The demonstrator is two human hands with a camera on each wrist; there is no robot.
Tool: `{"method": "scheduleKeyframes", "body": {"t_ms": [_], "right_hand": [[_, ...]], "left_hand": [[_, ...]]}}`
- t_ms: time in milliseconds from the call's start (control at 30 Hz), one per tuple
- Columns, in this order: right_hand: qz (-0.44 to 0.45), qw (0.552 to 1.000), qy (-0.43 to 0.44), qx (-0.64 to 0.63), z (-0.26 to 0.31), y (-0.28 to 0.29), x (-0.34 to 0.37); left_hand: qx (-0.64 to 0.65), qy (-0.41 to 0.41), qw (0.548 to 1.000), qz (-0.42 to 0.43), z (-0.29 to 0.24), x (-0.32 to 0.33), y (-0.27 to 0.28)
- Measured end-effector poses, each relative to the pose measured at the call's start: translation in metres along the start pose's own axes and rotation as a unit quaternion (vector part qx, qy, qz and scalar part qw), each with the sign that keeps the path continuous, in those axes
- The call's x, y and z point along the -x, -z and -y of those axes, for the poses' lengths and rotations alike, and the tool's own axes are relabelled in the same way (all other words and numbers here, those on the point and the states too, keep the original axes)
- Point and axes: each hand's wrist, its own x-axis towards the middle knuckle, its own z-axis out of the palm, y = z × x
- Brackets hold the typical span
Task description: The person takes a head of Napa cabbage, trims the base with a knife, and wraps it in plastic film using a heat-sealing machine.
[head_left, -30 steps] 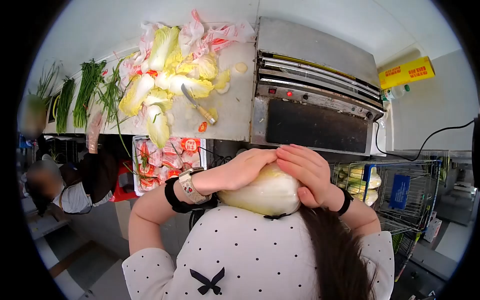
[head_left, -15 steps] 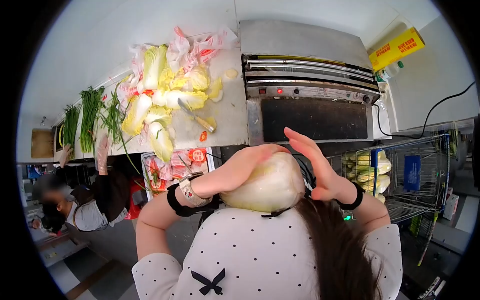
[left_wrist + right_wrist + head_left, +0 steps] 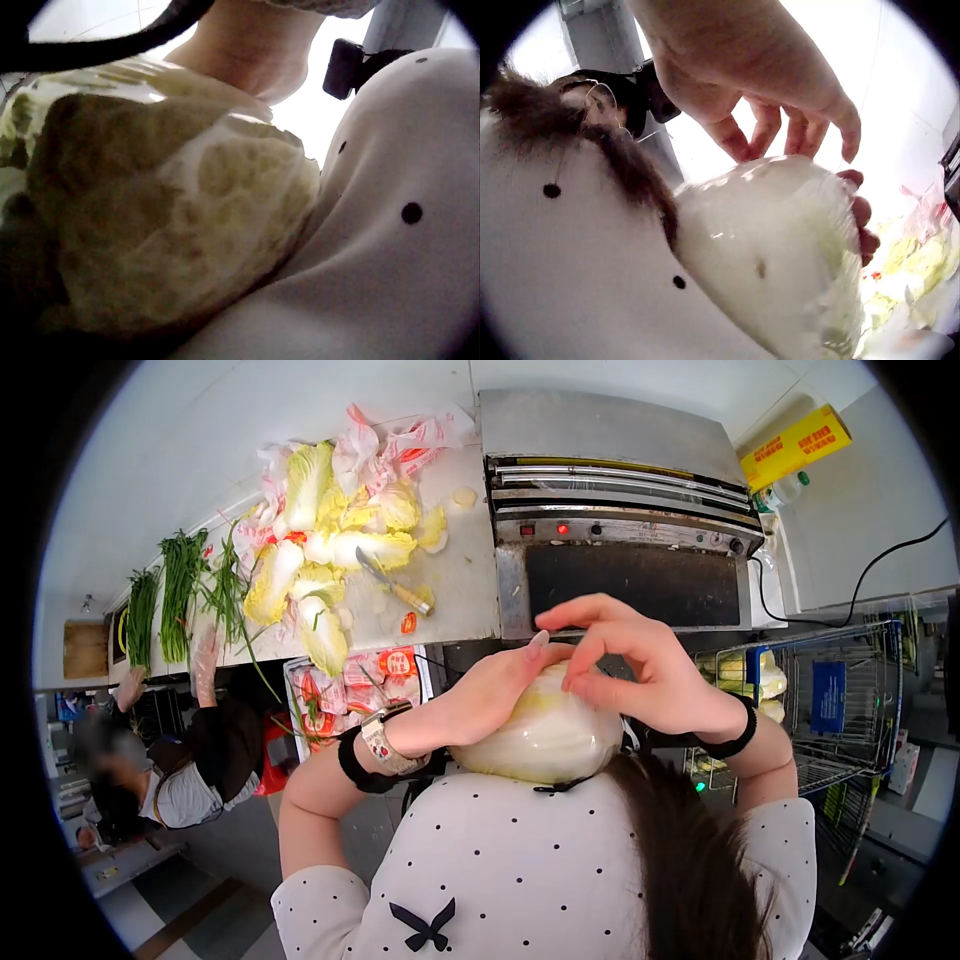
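A plastic-wrapped cabbage (image 3: pixel 545 738) lies against the person's chest, its film shining. The left hand (image 3: pixel 482 698) holds its left side; in the right wrist view, its fingers (image 3: pixel 862 212) curl round the far side of the cabbage (image 3: pixel 776 232). Over the right upper side is the right hand (image 3: pixel 645 672), fingers bent, thumb and forefinger meeting at the film in a pinch. In the right wrist view the right hand (image 3: pixel 757 71) has its fingertips at the cabbage's edge. The cabbage (image 3: pixel 187 210) fills much of the left wrist view.
A wrapping machine (image 3: pixel 630 585) stands ahead. Left of it, the counter (image 3: pixel 455 570) bears loose cabbage leaves (image 3: pixel 285 575), a knife (image 3: pixel 395 582) and green stalks (image 3: pixel 180 600). Below is a tray of packages (image 3: pixel 365 680); a cart (image 3: pixel 830 705) stands right, another person (image 3: pixel 190 780) left.
The right hand lifted off the cabbage's right side, spread, then came back over its top with bent fingers. The left hand stays on the cabbage. The view shifted, so the counter appears slightly further left.
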Motion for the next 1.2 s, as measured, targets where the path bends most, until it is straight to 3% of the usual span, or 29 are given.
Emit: {"method": "scheduleKeyframes", "body": {"t_ms": [100, 133, 267, 400, 500, 600, 700, 800, 900, 1000, 1067, 1200], "right_hand": [[-0.033, 0.999, -0.032, 0.0, 0.003, -0.008, -0.001], [-0.035, 0.999, -0.019, 0.001, 0.003, -0.01, -0.003], [-0.021, 0.994, -0.109, -0.023, 0.001, -0.008, -0.016], [0.098, 0.977, -0.172, -0.077, -0.015, 0.0, -0.021], [0.036, 0.964, -0.212, -0.154, -0.027, -0.004, -0.015], [-0.013, 0.944, -0.243, -0.223, -0.029, -0.004, -0.016], [-0.084, 0.959, -0.137, -0.233, -0.033, 0.007, -0.011], [-0.025, 0.998, 0.051, 0.006, -0.026, 0.014, 0.006], [0.105, 0.961, 0.185, 0.179, -0.03, 0.014, 0.012], [0.106, 0.968, 0.186, 0.135, -0.04, 0.002, 0.017], [0.09, 0.974, 0.18, 0.103, -0.045, -0.003, 0.015], [0.059, 0.975, 0.151, 0.154, -0.042, -0.011, 0.008]], "left_hand": [[0.089, 0.016, 0.996, -0.003, 0.011, 0.0, 0.001], [0.067, 0.006, 0.998, -0.005, 0.014, -0.002, 0.001], [-0.032, -0.025, 0.999, 0.001, 0.016, -0.002, 0.001], [0.005, 0.025, 1.0, 0.01, 0.007, -0.002, -0.005], [-0.021, 0.032, 0.999, 0.005, 0.013, -0.004, -0.003], [0.052, 0.087, 0.994, 0.036, 0.008, -0.006, 0.002], [0.019, 0.014, 0.999, 0.043, 0.013, -0.009, 0.002], [-0.012, 0.003, 1.0, 0.012, 0.013, -0.009, 0.002], [0.073, 0.06, 0.994, 0.05, 0.011, -0.011, 0.01], [0.135, 0.1, 0.985, 0.025, 0.012, -0.018, 0.01], [0.14, 0.077, 0.987, 0.027, 0.01, -0.019, 0.009], [0.131, 0.059, 0.99, -0.006, 0.015, -0.02, 0.009]]}}
